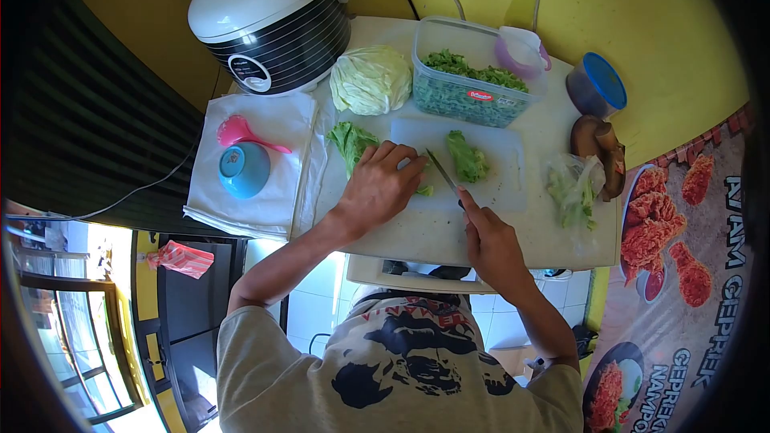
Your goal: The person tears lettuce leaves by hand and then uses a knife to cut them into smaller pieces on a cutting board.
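Observation:
My left hand [380,184] is closed over green lettuce [351,144] at the left part of a white cutting board [505,180]. Leaves stick out past its fingers on both sides. The handle of a knife [442,167] is in my right hand [487,232], and the blade points up and left, its tip close to my left fingertips. Another lettuce piece [467,157] lies on the board just right of the blade. Behind the board, a clear container [473,100] holds cut green leaves.
A cabbage [370,80] sits beside a rice cooker [273,20]. At the left, a blue bowl [244,170] and pink spoon [255,138] rest on white cloth [265,212]. At the right are a bag of greens [574,188], a blue-lidded tub [596,85] and a brown object [597,144].

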`<state>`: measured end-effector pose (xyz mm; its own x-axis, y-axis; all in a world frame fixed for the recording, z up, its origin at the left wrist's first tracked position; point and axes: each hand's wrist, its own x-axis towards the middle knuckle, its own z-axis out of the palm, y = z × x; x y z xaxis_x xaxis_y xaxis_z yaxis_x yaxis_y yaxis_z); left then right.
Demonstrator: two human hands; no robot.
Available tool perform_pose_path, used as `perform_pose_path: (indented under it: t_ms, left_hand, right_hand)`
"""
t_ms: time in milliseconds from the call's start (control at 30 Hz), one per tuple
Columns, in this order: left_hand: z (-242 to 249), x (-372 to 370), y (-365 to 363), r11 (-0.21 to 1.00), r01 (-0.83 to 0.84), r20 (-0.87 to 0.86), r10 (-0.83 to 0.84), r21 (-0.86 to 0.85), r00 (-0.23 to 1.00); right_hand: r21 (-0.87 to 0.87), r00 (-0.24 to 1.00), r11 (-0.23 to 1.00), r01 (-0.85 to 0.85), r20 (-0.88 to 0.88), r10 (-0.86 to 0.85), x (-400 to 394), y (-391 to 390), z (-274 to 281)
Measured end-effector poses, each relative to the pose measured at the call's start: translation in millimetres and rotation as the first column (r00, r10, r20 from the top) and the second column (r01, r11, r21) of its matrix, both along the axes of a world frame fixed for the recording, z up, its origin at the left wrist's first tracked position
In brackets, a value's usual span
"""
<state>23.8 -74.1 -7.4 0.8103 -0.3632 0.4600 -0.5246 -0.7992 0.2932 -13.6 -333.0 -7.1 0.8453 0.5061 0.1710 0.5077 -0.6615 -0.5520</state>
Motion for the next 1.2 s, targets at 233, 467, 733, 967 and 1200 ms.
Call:
perform_pose_path:
  t_ms: [233,467,733,967,1200]
  left_hand:
    - [-10.4,-2.1,-5.0,0.994,-0.015,0.0,0.015,0.111,1.0]
    - [-11.7,-2.2,-2.9,0.993,-0.014,0.007,0.013,0.113,1.0]
    - [-8.1,-1.2,-2.6,0.991,-0.001,-0.042,0.007,0.13,0.999]
    - [-9.7,-6.6,-1.9,0.987,-0.026,-0.017,0.029,0.156,0.999]
    - [-6.1,-8.9,0.9,0.994,0.002,-0.055,0.004,0.11,0.998]
  right_hand:
    - [-0.098,0.999,0.995,0.036,0.007,-0.035,-5.8,3.8,-3.9]
    - [-0.132,0.997,0.99,0.056,-0.051,-0.063,-7.6,7.0,2.7]
    - [-0.18,0.997,0.983,0.041,0.067,-0.03,8.9,29.4,-7.2]
    - [-0.275,0.996,0.961,0.019,0.087,0.006,-2.9,8.6,-3.8]
    - [-0.188,0.987,0.98,0.066,0.155,-0.037,9.1,10.3,-6.0]
